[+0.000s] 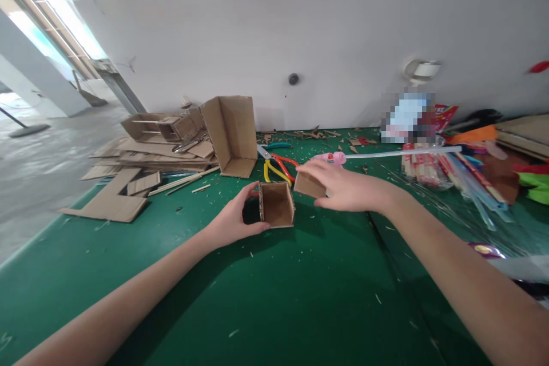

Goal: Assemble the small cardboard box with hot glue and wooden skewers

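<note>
My left hand (235, 217) grips a small cardboard box (277, 206) from its left side, thumb at the front edge and fingers behind. The box's hollow inside faces me. My right hand (341, 183) pinches a flat, square piece of cardboard (309, 185) just right of the box, a small gap apart from it. Right behind the two hands lie scissors with orange handles (285, 161) and a tool with yellow handles (277, 172). A pink glue gun (337, 158) with a long clear glue stick (398, 152) rests beyond my right hand, partly hidden by it.
A tall folded cardboard piece (235, 131) stands behind the box. Stacked cardboard sheets (146, 154) and an L-shaped piece (107, 200) lie left, near thin wooden sticks (182, 180). At right are bagged sticks (424, 166) and a blurred-out phone (405, 117). A white wall (214, 51) closes the back.
</note>
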`<state>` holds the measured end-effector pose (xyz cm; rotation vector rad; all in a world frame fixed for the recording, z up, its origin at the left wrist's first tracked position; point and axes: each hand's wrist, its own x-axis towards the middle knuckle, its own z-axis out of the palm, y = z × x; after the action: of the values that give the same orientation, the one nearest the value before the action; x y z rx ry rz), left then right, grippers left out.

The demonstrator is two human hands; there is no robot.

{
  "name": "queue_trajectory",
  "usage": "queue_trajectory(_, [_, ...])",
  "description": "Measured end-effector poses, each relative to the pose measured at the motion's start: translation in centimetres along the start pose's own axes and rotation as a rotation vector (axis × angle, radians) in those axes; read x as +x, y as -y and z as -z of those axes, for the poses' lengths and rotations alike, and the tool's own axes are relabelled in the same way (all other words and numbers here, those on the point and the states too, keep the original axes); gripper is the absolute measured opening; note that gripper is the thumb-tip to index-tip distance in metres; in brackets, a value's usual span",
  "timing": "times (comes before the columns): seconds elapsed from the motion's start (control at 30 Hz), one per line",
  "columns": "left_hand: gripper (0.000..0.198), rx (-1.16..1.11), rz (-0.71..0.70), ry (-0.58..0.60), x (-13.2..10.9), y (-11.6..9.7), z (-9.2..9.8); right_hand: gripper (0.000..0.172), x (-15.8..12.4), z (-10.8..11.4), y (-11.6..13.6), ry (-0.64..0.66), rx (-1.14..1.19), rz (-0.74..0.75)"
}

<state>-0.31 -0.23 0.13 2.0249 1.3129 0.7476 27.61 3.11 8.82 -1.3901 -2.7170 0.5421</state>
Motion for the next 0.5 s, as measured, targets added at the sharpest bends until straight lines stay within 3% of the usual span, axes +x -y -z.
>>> queue_trajectory(0.17, [0.094,-0.013,0.007,0.028,-0.2,-0.1,0.1,0.087,-0.7,1.3,0.7,-0.151,0.227,0.084])
queue_trajectory(0.37, [0.110,-0.098,-0.176,-0.009,-0.4,0.6,-0.1,0.068,-0.6,0.6,3.0,-0.208,0.195,0.233])
queue_trajectory(0.5, [0.101,-0.204,-0.285,-0.117,-0.4,1.4,0.0,0.062,-0.3,-0.2,3.4,-0.216,0.182,0.304])
